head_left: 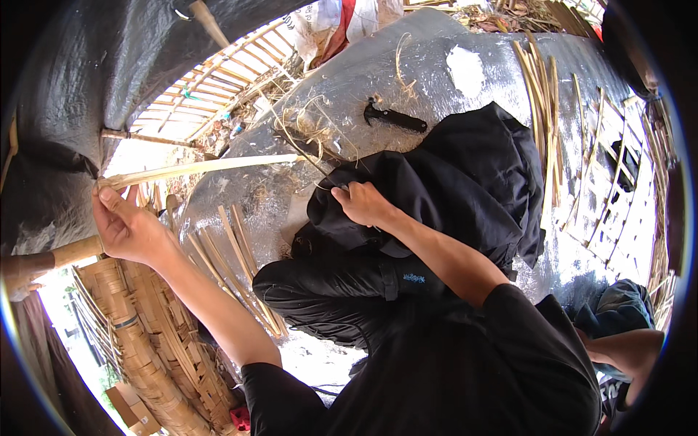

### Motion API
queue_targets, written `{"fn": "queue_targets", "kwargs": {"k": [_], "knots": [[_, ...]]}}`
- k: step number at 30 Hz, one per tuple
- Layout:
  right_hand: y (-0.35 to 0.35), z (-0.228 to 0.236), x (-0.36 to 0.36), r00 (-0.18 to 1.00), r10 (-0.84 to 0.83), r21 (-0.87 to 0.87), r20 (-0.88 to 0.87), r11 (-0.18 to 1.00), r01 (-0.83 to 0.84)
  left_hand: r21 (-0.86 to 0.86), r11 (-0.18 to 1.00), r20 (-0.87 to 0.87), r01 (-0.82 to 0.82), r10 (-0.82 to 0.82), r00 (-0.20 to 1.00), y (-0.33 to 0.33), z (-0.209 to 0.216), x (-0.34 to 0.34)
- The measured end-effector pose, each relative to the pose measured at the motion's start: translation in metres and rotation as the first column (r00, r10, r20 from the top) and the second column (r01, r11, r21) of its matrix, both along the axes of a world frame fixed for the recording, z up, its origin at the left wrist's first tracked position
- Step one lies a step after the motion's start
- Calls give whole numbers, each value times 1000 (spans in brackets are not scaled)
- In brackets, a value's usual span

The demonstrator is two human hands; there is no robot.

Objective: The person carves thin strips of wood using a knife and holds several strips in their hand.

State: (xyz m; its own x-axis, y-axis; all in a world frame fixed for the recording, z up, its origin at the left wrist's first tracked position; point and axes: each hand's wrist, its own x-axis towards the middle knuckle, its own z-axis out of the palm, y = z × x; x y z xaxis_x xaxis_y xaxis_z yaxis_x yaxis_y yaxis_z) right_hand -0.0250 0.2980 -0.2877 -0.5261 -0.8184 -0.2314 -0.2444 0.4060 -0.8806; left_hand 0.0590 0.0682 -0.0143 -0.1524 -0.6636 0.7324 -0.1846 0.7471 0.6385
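While left hand (125, 225) pinches the bamboo strip (203, 168) at its near end, right hand (361, 203) is clenched on a blade handle, unclear. Strip's long axis runs left hand to right, nearly level; spare knife (395, 117) beyond right hand.

We've only got the one head cam here, fisheye, looking steeply down from close above the left hand (127, 227), right hand (363, 205) and lap.
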Motion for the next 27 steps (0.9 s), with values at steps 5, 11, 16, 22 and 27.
{"fn": "queue_targets", "kwargs": {"k": [5,11,16,22,27], "knots": [[-14,-20,6,987,-97,88,129,992,86,81,929,-346,360,-312,885,-13,-2,-17],[-10,-48,5,993,-93,109,-70,989,100,242,365,-580,899,-688,435,-43,-7,-21],[-4,-64,15,967,-107,71,-231,989,127,383,801,-454,461,-271,849,-3,1,-65],[-12,-68,-8,996,-70,71,47,995,67,375,882,-496,284,-67,866,6,33,-39],[-18,-2,-19,914,-43,148,403,989,-18,398,893,-571,212,60,819,-16,22,5]]}}
